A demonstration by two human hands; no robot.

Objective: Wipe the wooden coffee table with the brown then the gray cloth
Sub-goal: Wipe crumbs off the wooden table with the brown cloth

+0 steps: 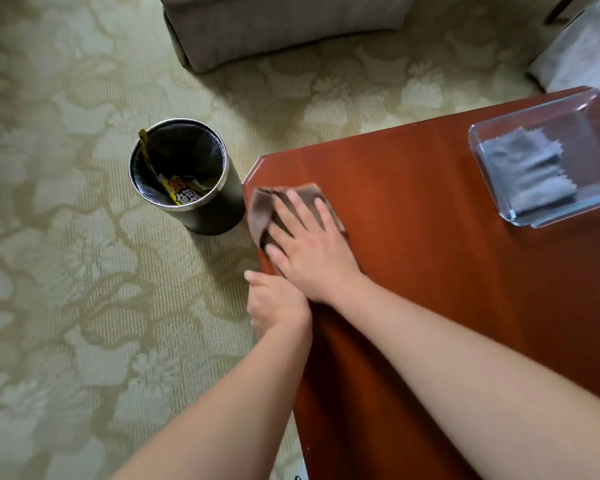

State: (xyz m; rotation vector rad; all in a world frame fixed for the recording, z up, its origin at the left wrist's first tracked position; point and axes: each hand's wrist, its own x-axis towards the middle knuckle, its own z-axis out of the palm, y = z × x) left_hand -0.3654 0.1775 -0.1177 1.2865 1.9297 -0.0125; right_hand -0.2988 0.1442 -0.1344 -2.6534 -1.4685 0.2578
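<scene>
The reddish wooden coffee table point(430, 258) fills the right half of the view. Near its left corner lies the brown cloth point(262, 209), and my right hand point(309, 244) presses flat on it with straight, spread fingers. My left hand point(274, 303) hangs just off the table's left edge, partly under my right wrist; its fingers are hidden. The gray cloth point(527, 174) lies folded in a clear glass tray point(589, 209) at the table's far right.
A black waste bin point(184, 174) with a liner and a yellow wrapper stands on the patterned carpet, close to the table's left corner. A gray upholstered seat point(274, 26) is at the back, and a pale piece of furniture point(582, 57) at top right.
</scene>
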